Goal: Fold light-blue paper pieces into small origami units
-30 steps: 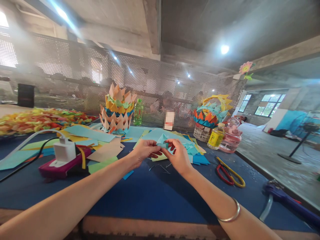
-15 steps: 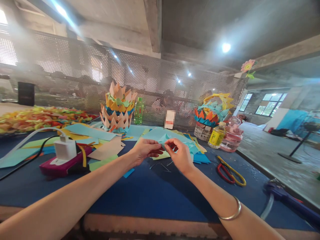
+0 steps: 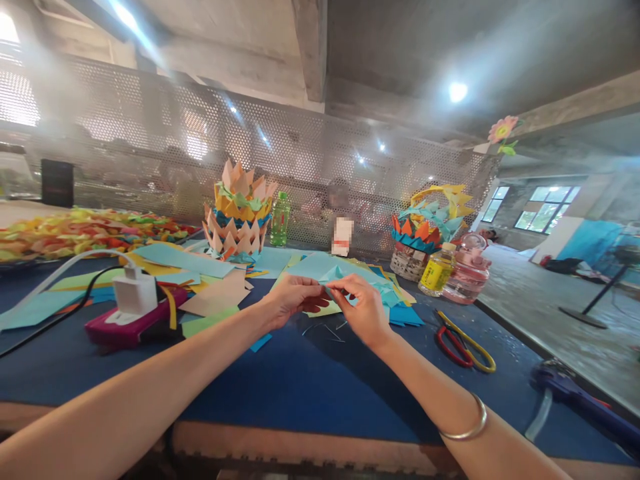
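- The left hand has its thumb and index fingers nearly together, pinching the light-blue folded paper; the other fingers curl loosely beneath
- The right hand meets it fingertip to fingertip, its fingers also pinched almost closed on that same paper, though the exact grip is partly hidden
- The folded paper sits mid-scene between both hands, its tip showing above the fingers, with paper sheets behind and to the right
- Thin strips lie on the desk just near of the hands
- Plain blue surface stretches between the forearms to the desk's near edge
- Scissors lie right of the right hand, near the desk's right edge
- The purple power strip stands left, well apart from the left hand
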Motion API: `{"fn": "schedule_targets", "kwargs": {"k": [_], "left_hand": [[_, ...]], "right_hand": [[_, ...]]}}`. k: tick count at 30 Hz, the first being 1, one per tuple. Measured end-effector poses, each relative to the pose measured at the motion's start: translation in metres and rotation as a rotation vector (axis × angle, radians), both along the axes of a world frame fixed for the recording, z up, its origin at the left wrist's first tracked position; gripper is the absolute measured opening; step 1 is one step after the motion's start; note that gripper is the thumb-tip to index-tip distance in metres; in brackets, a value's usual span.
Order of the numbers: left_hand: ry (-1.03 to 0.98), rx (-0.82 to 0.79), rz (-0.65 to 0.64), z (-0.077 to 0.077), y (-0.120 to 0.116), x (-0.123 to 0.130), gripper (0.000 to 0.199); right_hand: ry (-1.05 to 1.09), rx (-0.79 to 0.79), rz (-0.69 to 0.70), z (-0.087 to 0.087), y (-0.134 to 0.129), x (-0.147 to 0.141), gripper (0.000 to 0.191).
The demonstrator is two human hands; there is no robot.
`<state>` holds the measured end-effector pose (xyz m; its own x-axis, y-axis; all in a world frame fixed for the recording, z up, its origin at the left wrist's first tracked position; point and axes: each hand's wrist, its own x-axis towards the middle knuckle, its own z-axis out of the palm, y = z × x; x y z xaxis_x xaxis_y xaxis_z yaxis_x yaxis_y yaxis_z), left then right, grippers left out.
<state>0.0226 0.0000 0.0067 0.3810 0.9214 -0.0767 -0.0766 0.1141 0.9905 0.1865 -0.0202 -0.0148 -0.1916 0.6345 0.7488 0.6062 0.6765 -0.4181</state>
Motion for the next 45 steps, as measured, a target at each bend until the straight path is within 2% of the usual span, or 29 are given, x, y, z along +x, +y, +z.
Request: {"fn": "schedule_targets", "kwargs": {"k": [16,28,37,45], "left_hand": [[-0.016,-0.023,0.024,0.002,0.0,-0.001,0.018],[-0.018,0.048,0.04,-0.003,0.004,-0.001,0.016],[-0.015,0.111,-0.007,-0.006,0.008,-0.003,0.02],[-0.041,0.055,-0.02,-0.006,0.011,-0.003,0.017]], "right_hand": [[-0.188,0.106,-0.007,0.001,0.003,0.006,0.025],[-0.152,0.107,-0.022,0.003,0.001,0.005,0.023],[-0.095,0.102,-0.05,0.004,0.001,0.005,0.022],[-0.108,0.149,-0.034,0.003,0.004,0.006,0.021]]}}
